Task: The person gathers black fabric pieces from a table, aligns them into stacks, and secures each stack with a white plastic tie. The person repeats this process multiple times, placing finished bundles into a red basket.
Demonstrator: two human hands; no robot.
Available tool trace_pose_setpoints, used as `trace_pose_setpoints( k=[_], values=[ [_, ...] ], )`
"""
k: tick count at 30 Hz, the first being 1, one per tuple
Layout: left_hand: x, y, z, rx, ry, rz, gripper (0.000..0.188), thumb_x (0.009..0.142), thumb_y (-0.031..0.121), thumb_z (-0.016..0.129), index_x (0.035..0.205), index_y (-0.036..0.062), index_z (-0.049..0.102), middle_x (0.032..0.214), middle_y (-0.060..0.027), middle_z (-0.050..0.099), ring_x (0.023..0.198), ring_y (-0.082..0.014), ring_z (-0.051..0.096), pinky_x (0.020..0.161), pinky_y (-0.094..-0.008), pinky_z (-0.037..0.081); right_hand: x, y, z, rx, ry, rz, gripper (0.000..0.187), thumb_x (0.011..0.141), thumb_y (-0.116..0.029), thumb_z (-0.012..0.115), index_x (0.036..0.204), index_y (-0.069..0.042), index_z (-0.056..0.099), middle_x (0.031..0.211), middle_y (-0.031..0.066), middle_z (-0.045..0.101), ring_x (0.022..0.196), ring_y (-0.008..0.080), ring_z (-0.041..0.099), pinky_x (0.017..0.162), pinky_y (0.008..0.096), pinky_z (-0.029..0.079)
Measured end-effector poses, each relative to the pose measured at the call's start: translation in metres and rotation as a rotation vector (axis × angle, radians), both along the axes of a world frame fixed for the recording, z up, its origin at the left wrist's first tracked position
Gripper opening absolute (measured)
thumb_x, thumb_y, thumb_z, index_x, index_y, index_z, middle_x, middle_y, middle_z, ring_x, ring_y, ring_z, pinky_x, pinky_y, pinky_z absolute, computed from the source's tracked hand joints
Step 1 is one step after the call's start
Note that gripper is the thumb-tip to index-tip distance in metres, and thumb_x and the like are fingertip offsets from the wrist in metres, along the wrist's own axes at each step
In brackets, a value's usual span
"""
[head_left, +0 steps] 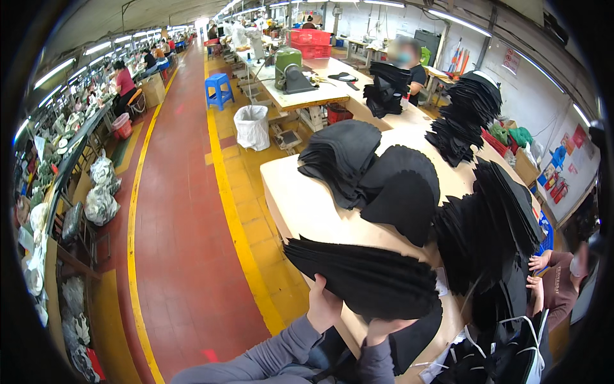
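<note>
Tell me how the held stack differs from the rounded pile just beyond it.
The held stack is in the left hand and right hand; the rounded pile lies on the table. The held stack looks narrow; the rounded pile shows broad, curved faces. Both are black.

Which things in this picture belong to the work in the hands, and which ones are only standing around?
Seem to belong:
black stack, held by left hand and right hand
rounded black stacks beyond it
pale table

Apparently just around:
blue stool
white bin
green machine
red crates
</note>
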State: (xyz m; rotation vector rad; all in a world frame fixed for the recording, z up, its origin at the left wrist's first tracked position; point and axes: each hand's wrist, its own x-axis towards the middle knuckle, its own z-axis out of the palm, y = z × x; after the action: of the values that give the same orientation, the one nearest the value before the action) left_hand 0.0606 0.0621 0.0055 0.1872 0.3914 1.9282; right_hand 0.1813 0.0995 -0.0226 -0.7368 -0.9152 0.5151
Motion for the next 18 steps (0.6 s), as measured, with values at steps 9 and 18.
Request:
trace_pose_setpoints(
  k=[9,18],
  values=[
    [0.004,0.005,0.009,0.188,0.168,-0.018,0.089,0.091,0.026,0.067,0.156,0.0249,0.007,0.138,-0.0160,0.048,0.134,-0.0315,0.043,0.117,-0.0494,0.029,0.030,0.022,0.045,0.191,-0.035,0.398,0.062,0.097,-0.026,0.057,0.149,-0.016,0.024,0.107,0.0148,0.056,0.090,0.0236,0.057,0.084,0.0338,0.050],
    [-0.014,-0.008,0.014,0.110,0.212,-0.174,0.097,0.088,0.025,0.073,0.158,0.0242,0.005,0.149,-0.0184,0.036,0.141,-0.0294,0.034,0.119,-0.0480,0.021,0.024,0.025,0.021,-0.092,0.412,0.566,0.052,0.095,-0.029,0.062,0.137,-0.011,0.037,0.108,0.0132,0.060,0.088,0.0228,0.064,0.078,0.0333,0.055]
  ],
)
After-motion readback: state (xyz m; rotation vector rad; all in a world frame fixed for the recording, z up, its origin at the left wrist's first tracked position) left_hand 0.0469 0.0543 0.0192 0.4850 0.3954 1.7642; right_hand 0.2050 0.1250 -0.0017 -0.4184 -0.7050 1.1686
